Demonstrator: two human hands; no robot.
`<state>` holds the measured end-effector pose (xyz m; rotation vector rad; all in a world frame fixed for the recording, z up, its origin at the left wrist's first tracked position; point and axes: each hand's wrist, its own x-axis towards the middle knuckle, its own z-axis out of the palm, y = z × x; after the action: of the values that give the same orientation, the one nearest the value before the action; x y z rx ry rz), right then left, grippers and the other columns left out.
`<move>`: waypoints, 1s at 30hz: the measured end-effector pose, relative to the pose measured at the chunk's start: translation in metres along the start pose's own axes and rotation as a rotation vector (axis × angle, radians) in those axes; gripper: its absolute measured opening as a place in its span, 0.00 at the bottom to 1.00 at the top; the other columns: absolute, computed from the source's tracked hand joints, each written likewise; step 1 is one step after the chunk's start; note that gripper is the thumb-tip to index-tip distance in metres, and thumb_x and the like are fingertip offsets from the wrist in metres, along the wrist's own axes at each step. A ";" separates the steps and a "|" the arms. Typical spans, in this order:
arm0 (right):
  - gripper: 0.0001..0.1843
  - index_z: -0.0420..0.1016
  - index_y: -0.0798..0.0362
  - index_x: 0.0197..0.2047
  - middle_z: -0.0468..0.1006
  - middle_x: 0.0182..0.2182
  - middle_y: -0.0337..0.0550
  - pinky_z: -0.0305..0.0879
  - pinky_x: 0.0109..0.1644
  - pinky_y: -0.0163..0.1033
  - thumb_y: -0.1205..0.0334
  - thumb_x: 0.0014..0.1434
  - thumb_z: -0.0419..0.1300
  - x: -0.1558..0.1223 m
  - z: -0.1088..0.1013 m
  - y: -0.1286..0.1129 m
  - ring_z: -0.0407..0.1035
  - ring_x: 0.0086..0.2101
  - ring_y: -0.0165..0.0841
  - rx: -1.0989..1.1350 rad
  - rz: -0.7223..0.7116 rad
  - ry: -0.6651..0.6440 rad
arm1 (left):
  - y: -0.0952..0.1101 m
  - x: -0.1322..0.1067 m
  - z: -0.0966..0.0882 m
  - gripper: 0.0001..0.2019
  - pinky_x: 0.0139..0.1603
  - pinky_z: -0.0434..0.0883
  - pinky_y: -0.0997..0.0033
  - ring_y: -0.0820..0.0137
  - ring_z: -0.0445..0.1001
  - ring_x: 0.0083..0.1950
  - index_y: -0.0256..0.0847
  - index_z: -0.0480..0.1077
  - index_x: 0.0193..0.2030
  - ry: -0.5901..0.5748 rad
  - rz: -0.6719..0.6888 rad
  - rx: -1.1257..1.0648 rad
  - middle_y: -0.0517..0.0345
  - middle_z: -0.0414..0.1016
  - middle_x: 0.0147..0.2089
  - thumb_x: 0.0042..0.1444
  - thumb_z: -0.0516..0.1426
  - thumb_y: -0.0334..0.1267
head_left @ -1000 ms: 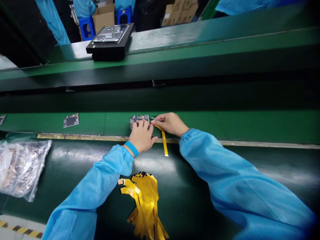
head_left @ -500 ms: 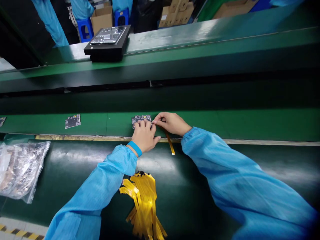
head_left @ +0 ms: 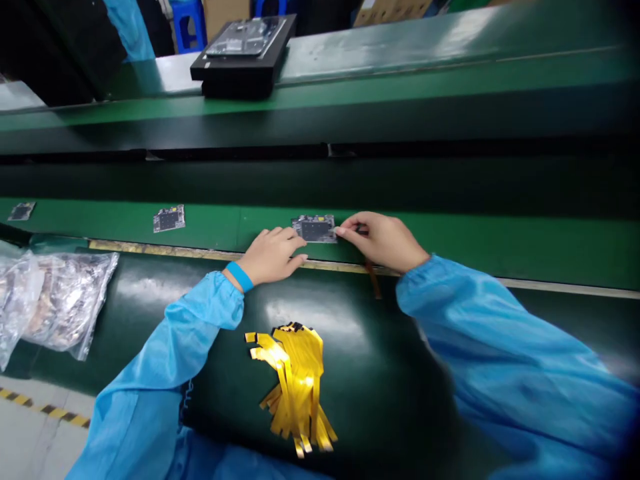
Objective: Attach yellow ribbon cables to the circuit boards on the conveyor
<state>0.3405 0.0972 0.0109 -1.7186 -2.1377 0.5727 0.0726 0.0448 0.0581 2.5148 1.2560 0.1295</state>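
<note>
A dark circuit board (head_left: 316, 230) lies flat on the green belt between my hands. My left hand (head_left: 270, 255) is at its left edge, fingers stretched out and loosely apart, with the fingertips beside or just touching the board's lower left corner. My right hand (head_left: 387, 240) pinches an orange-brown flat flex cable (head_left: 374, 280) at the board's right edge. The cable's tail hangs below my palm over the belt's near edge; its pinched end is mostly hidden by the fingers. A fanned pile of yellow flex cables (head_left: 300, 380) rests on the dark green surface nearer to me.
Two more circuit boards, a nearer one (head_left: 169, 218) and a farther one (head_left: 22, 211), lie leftward on the belt. Clear bags (head_left: 70, 300) of parts sit at the left. A black box (head_left: 240, 70) with a clear-wrapped item stands on the far ledge.
My left hand has slid left off the board, showing more of its face. My right hand still pinches the cable by the board's right edge. The whole view has shifted.
</note>
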 end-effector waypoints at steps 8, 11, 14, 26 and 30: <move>0.10 0.83 0.45 0.41 0.85 0.37 0.43 0.67 0.36 0.39 0.54 0.69 0.60 -0.099 0.019 -0.108 0.79 0.34 0.37 0.156 -0.427 -0.405 | -0.031 -0.062 -0.007 0.13 0.56 0.74 0.60 0.60 0.78 0.55 0.40 0.77 0.53 0.009 -0.094 -0.111 0.50 0.80 0.51 0.73 0.51 0.40; 0.08 0.82 0.46 0.43 0.85 0.38 0.42 0.62 0.31 0.39 0.57 0.69 0.61 -0.123 0.031 -0.128 0.79 0.32 0.36 0.058 -0.516 -0.478 | -0.037 -0.077 -0.005 0.14 0.57 0.74 0.59 0.58 0.78 0.56 0.40 0.77 0.54 -0.007 -0.109 -0.108 0.50 0.80 0.52 0.73 0.52 0.40; 0.06 0.81 0.47 0.42 0.84 0.38 0.41 0.56 0.28 0.41 0.55 0.68 0.64 -0.133 0.041 -0.137 0.77 0.30 0.36 -0.061 -0.549 -0.488 | -0.041 -0.088 -0.004 0.14 0.58 0.75 0.57 0.57 0.78 0.57 0.39 0.77 0.55 -0.015 -0.120 -0.112 0.49 0.80 0.52 0.72 0.53 0.40; 0.16 0.83 0.43 0.39 0.86 0.37 0.41 0.65 0.32 0.41 0.54 0.74 0.55 -0.128 0.027 -0.141 0.81 0.34 0.38 0.178 -0.460 -0.638 | -0.071 -0.111 -0.016 0.12 0.54 0.75 0.60 0.60 0.79 0.53 0.41 0.77 0.52 0.083 -0.193 -0.149 0.50 0.80 0.50 0.71 0.54 0.40; 0.16 0.83 0.43 0.38 0.87 0.36 0.41 0.69 0.35 0.40 0.52 0.74 0.56 -0.118 0.015 -0.143 0.81 0.34 0.38 0.302 -0.405 -0.673 | -0.101 -0.113 -0.026 0.10 0.53 0.75 0.62 0.62 0.79 0.49 0.41 0.78 0.50 0.179 -0.327 -0.135 0.51 0.80 0.49 0.69 0.56 0.39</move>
<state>0.2373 -0.0461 0.0694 -0.9626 -2.5511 1.4073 -0.0789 0.0178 0.0566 2.1899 1.6501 0.3548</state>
